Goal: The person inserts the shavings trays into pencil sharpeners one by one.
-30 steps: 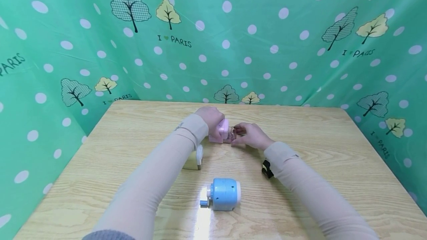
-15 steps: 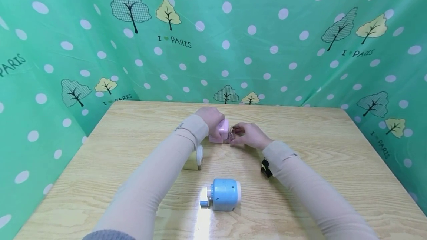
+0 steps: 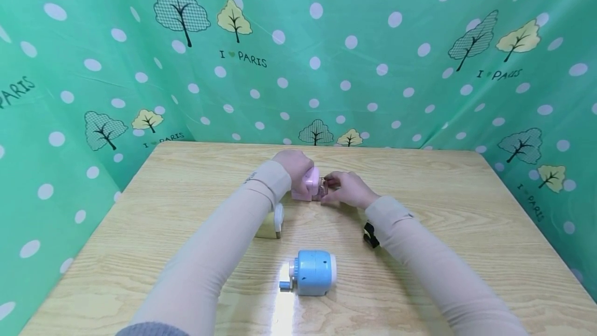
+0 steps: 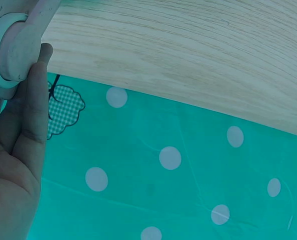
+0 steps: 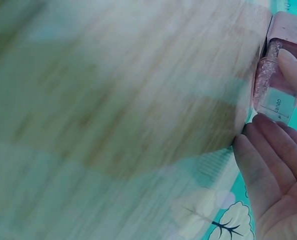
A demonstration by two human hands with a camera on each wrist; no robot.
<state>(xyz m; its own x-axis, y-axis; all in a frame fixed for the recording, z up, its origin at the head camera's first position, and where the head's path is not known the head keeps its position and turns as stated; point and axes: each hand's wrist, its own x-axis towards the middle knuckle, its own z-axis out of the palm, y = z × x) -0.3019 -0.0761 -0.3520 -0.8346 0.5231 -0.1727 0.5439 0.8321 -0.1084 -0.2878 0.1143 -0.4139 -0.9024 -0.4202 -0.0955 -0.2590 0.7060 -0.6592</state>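
A pink crank pencil sharpener [image 3: 311, 183] stands toward the back of the table. My left hand [image 3: 294, 164] grips its body from the left, covering much of it. In the left wrist view, the fingers lie along the crank end of the sharpener [image 4: 16, 50]. On the right side, its clear shavings drawer [image 5: 276, 90] sticks part way out of the body. Pale bits show inside the drawer. My right hand [image 3: 352, 190] holds the drawer's outer end, thumb on one side and fingertips at the end face.
A blue crank sharpener [image 3: 314, 273] lies near the front middle of the wooden table [image 3: 186, 180]. A yellow and white sharpener [image 3: 269, 226] is partly behind the left forearm. Beside the right sleeve sits a small black object [image 3: 371, 235]. A green patterned cloth [image 3: 396, 66] hangs behind.
The right hand and the clear drawer have shifted slightly left, so less of the drawer sticks out of the pink sharpener. The left hand has kept its grip in place.
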